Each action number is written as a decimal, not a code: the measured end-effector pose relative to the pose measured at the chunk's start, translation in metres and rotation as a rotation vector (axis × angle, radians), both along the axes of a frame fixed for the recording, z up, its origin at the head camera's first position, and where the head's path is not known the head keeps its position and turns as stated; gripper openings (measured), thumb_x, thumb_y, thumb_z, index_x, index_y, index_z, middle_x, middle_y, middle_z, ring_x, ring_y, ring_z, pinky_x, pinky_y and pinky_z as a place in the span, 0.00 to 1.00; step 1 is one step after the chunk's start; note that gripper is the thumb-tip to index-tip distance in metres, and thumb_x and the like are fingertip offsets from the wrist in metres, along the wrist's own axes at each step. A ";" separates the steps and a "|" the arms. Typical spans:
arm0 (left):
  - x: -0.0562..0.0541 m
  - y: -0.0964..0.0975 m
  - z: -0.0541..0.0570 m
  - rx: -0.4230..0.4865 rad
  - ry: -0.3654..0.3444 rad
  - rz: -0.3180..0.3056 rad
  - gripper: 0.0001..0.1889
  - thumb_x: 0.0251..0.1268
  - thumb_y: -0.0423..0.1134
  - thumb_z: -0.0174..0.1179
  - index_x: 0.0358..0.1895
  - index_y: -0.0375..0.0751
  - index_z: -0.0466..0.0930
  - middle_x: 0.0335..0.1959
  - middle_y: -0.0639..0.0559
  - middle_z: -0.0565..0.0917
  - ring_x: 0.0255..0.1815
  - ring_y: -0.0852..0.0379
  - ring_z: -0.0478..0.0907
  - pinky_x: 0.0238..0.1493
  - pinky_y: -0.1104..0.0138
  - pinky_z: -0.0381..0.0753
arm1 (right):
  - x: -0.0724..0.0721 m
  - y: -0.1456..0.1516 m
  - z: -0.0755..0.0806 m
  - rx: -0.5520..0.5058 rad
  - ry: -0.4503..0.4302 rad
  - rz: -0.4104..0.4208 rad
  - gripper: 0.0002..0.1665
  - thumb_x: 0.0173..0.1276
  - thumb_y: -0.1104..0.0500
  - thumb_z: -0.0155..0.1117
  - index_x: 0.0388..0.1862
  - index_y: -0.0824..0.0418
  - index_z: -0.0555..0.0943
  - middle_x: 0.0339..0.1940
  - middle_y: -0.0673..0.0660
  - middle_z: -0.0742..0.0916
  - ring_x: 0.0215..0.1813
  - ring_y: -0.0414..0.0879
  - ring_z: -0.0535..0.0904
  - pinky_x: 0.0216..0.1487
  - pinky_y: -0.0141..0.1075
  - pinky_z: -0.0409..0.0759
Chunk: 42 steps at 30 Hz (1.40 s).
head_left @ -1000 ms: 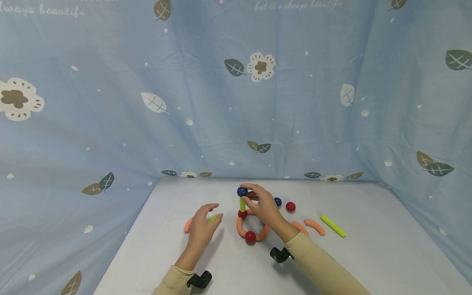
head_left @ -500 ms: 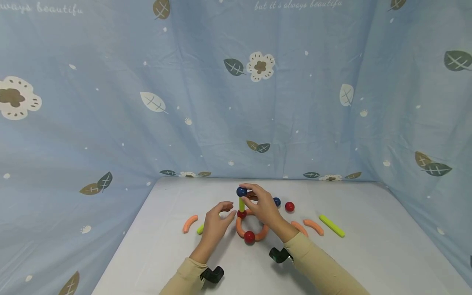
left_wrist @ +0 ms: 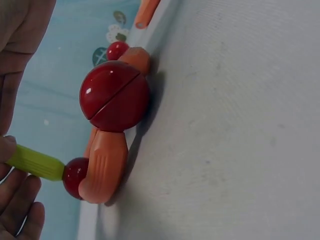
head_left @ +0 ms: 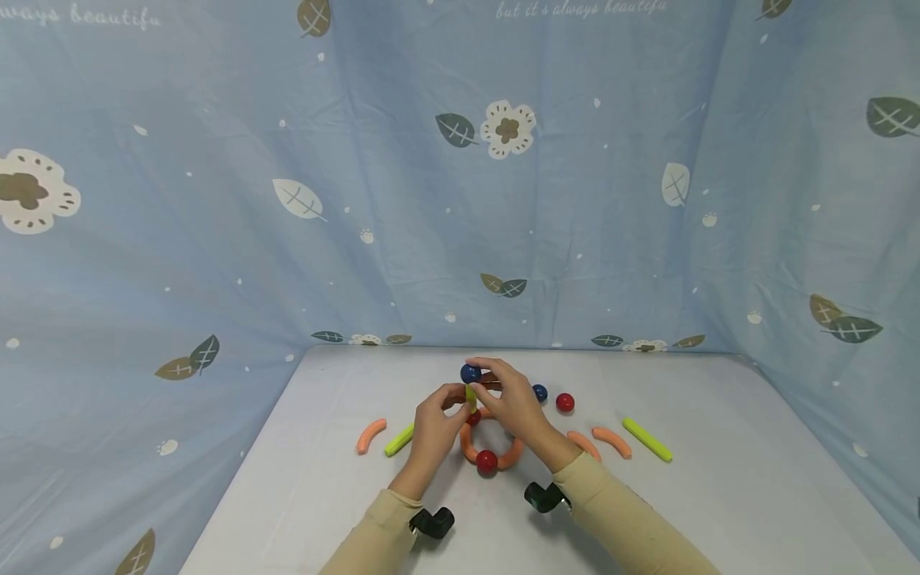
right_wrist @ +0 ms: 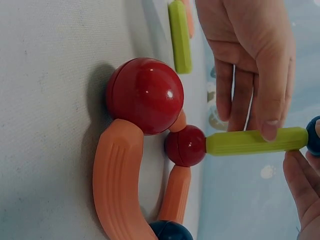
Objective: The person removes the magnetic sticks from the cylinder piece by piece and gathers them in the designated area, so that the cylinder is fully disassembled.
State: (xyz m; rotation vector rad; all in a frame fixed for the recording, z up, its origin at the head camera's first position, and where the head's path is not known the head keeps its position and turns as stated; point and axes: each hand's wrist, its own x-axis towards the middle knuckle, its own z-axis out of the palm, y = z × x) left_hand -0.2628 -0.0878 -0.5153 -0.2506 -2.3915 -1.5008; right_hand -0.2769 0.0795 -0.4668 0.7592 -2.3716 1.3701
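My left hand [head_left: 434, 427] pinches an upright yellow-green stick [right_wrist: 250, 141] between thumb and fingers. My right hand [head_left: 519, 409] holds a blue ball [head_left: 470, 373] at the stick's top end. The stick's lower end meets a red ball [right_wrist: 186, 145]. That ball belongs to a ring of curved orange sticks [right_wrist: 117, 175] and balls lying on the table. A larger-looking red ball [left_wrist: 115, 95] stands at the ring's near side, and a dark blue ball [right_wrist: 171, 231] shows at another joint in the right wrist view.
Left of the ring lie a curved orange stick [head_left: 370, 437] and a straight yellow-green stick [head_left: 399, 439]. To the right are a blue ball [head_left: 540, 392], a red ball [head_left: 565, 402], two curved orange sticks [head_left: 612, 442] and another yellow-green stick [head_left: 648, 440]. A patterned blue curtain [head_left: 402, 200] hangs behind.
My left hand has moved right from beside the ring and now pinches the upright stick. My right hand has stayed at the blue ball.
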 end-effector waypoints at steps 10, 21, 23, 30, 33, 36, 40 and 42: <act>-0.006 0.002 0.002 -0.046 0.025 0.020 0.11 0.67 0.41 0.69 0.50 0.47 0.86 0.44 0.56 0.89 0.47 0.58 0.86 0.52 0.62 0.85 | 0.001 0.001 0.000 0.003 -0.003 0.005 0.26 0.70 0.64 0.69 0.66 0.54 0.78 0.58 0.55 0.83 0.53 0.46 0.86 0.54 0.34 0.83; -0.009 0.002 0.003 -0.058 0.036 0.008 0.10 0.67 0.41 0.70 0.49 0.47 0.87 0.43 0.56 0.89 0.46 0.57 0.86 0.52 0.59 0.85 | -0.002 0.002 0.003 0.037 -0.003 -0.017 0.25 0.70 0.63 0.69 0.65 0.54 0.79 0.60 0.53 0.84 0.51 0.44 0.86 0.54 0.35 0.84; -0.008 0.003 0.004 -0.065 0.031 0.010 0.10 0.67 0.41 0.70 0.49 0.47 0.87 0.43 0.55 0.89 0.46 0.57 0.86 0.52 0.59 0.85 | -0.002 0.002 0.003 0.044 -0.002 -0.017 0.25 0.71 0.63 0.69 0.65 0.54 0.79 0.60 0.53 0.83 0.51 0.44 0.86 0.54 0.35 0.84; -0.008 0.003 0.007 -0.062 0.017 0.011 0.11 0.66 0.41 0.70 0.49 0.48 0.87 0.43 0.55 0.89 0.47 0.56 0.87 0.53 0.56 0.85 | -0.003 0.004 0.003 0.050 0.003 -0.013 0.25 0.71 0.63 0.68 0.66 0.56 0.78 0.60 0.55 0.83 0.52 0.45 0.86 0.54 0.36 0.84; -0.008 0.003 0.007 -0.066 0.024 0.013 0.11 0.66 0.41 0.70 0.49 0.48 0.87 0.42 0.56 0.89 0.46 0.56 0.87 0.52 0.56 0.85 | -0.003 0.004 0.003 0.046 0.012 -0.011 0.24 0.72 0.63 0.67 0.66 0.57 0.77 0.60 0.55 0.83 0.51 0.45 0.86 0.53 0.36 0.84; -0.007 0.003 0.007 -0.067 0.032 0.013 0.10 0.66 0.41 0.70 0.49 0.48 0.87 0.42 0.56 0.89 0.46 0.56 0.87 0.52 0.56 0.85 | -0.005 0.006 0.001 0.033 0.027 -0.020 0.24 0.72 0.63 0.67 0.66 0.58 0.77 0.58 0.56 0.83 0.50 0.46 0.86 0.52 0.36 0.85; -0.007 0.004 0.006 -0.060 0.032 0.010 0.10 0.66 0.41 0.70 0.49 0.48 0.87 0.42 0.57 0.89 0.46 0.56 0.87 0.52 0.55 0.85 | -0.007 0.009 0.000 0.014 0.012 -0.036 0.23 0.73 0.62 0.67 0.65 0.58 0.77 0.56 0.56 0.84 0.49 0.47 0.87 0.51 0.36 0.85; -0.006 0.004 0.006 -0.053 0.029 0.012 0.10 0.66 0.41 0.71 0.49 0.48 0.87 0.41 0.57 0.89 0.46 0.56 0.87 0.51 0.54 0.85 | -0.009 0.012 -0.002 0.022 -0.004 -0.049 0.23 0.73 0.62 0.67 0.65 0.58 0.77 0.57 0.57 0.84 0.49 0.46 0.86 0.51 0.36 0.85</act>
